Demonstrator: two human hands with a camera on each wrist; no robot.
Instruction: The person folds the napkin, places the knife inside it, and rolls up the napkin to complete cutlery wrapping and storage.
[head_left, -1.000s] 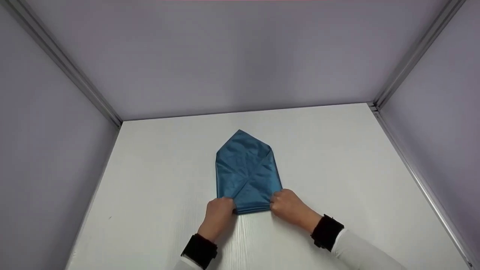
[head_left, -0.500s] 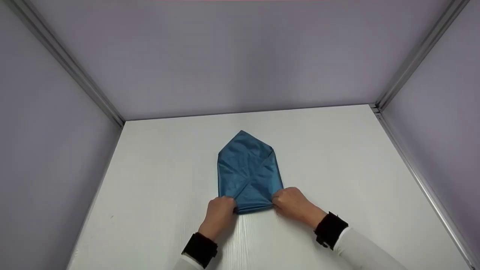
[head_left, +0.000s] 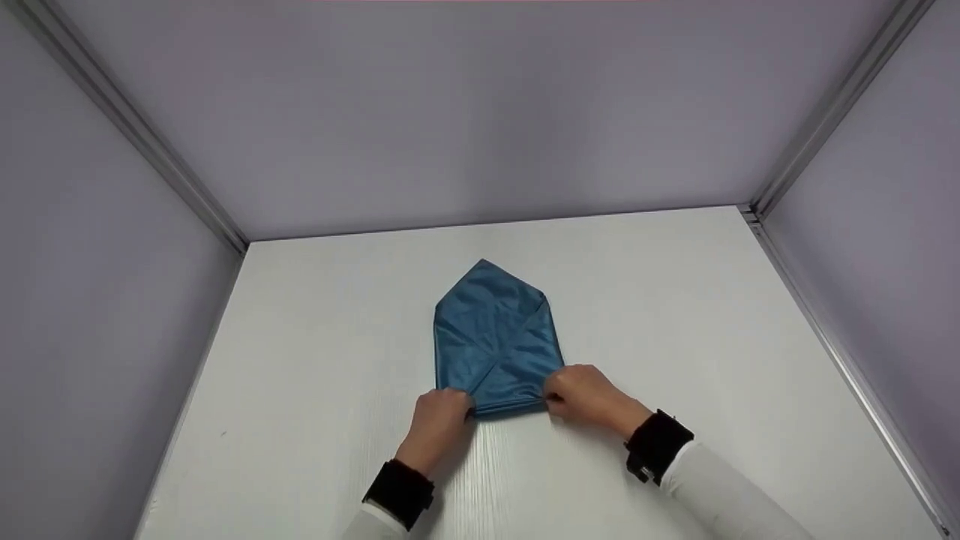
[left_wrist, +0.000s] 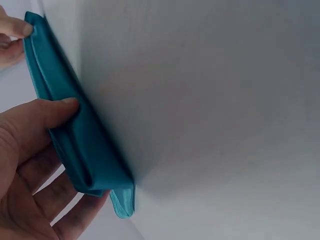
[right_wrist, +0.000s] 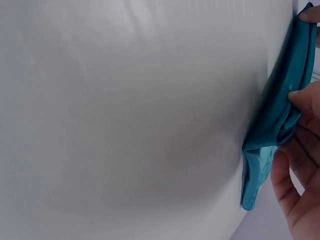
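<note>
Since the earlier frames I see the near edge of the blue cloth (head_left: pixel 496 337) drawn a little farther from me, and both hands have gone with it; the far point has stayed put.

Going from largest down: the white bench (head_left: pixel 315 360) sits inside a grey-walled booth (head_left: pixel 480 112) with metal rails at the corners. The cloth lies flat near the middle of the bench, somewhat toward the near edge, folded into an envelope shape with a pointed tip toward the far edge and two flaps crossing on top.

My left hand (head_left: pixel 441 420) pinches the near-left corner, thumb on top and fingers curled beneath, as the left wrist view (left_wrist: pixel 35 155) shows. My right hand (head_left: pixel 583 396) pinches the near-right corner the same way; in the right wrist view (right_wrist: pixel 300 165) the fingers wrap the layered edge.

I judge the side folds done. The near edge is lifted and rolled slightly, so a fold toward the point looks only just begun.
</note>
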